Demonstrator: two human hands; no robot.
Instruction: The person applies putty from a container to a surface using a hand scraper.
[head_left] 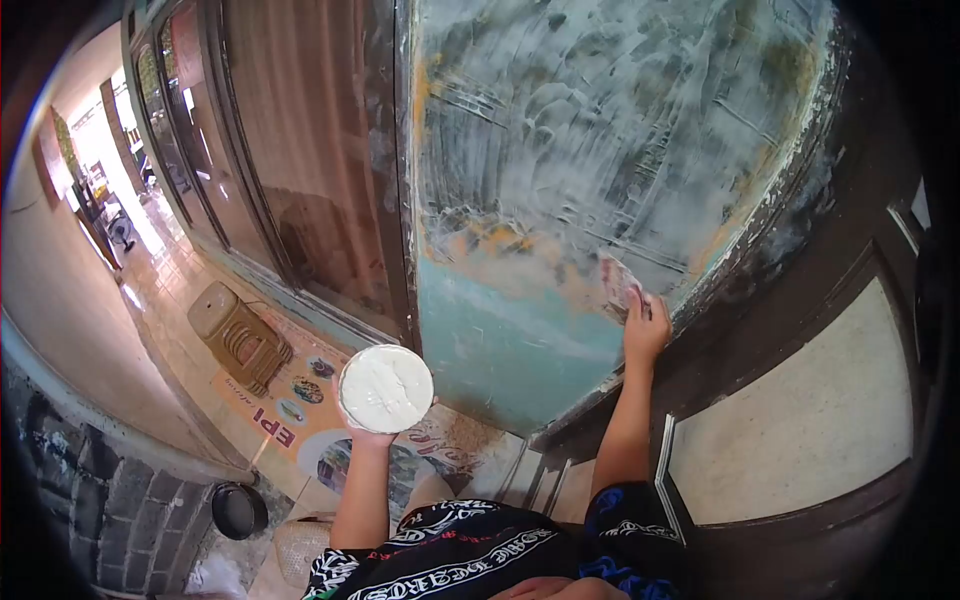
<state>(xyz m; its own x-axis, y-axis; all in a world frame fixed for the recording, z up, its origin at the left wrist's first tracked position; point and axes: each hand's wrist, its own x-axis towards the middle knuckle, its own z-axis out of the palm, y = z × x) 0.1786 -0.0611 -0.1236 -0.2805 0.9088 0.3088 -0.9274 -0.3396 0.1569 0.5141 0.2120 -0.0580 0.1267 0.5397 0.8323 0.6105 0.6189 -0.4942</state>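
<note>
My left hand (372, 437) is wrapped round a tub of white putty (387, 388) and holds it level at waist height. Its white surface is smeared and fills the tub close to the rim. Against the wall on the right, my right hand (648, 325) grips a putty knife (617, 284) by its handle, the blade right at the wall surface. The wall panel (530, 310) is green in its lower part. Above that, streaky white putty (590, 130) covers it, with orange-brown patches along the lower edge and sides.
A brown plastic stool (238, 335) stands on a printed banner (310, 455) spread over the floor. Near the block wall (110, 500) at lower left sits a black bucket (239, 510). Dark-framed glass (310, 150) adjoins the panel's left; a brown door (800, 400) is at right.
</note>
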